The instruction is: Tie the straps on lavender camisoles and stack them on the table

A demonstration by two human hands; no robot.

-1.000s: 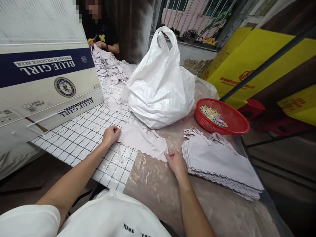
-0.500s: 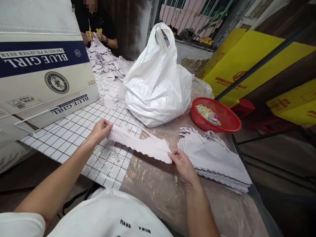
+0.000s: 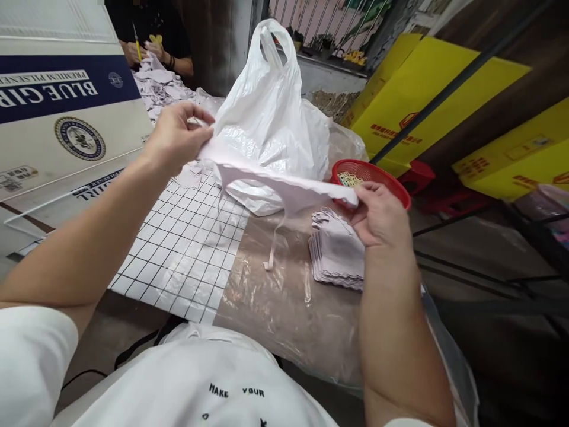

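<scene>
A pale lilac fabric piece (image 3: 302,193) with a scalloped edge and curved cut-outs is stretched in the air above the table. My left hand (image 3: 178,133) pinches its left end, fingers closed. At the other end, my right hand (image 3: 382,210) grips the corner between thumb and fingers. Thin straps dangle from the piece, one hanging down over the plastic-covered tabletop. Below and partly behind my right hand lies a neat stack of similar fabric pieces (image 3: 335,252); my forearm hides its right part.
A white plastic bag (image 3: 275,112) stands behind the fabric. The red basket (image 3: 395,184) is at its right, with a beer carton (image 3: 66,89) at left. Across the table (image 3: 178,255), a co-worker's hands (image 3: 142,52) hold yellow-handled scissors beside a heap of fabric (image 3: 160,83). Yellow boxes (image 3: 427,101) stand at right.
Both hands have lifted the fabric piece off the table, raising it and turning its scalloped edge upward, straps now hanging. My right hand has moved right, in front of the stack.
</scene>
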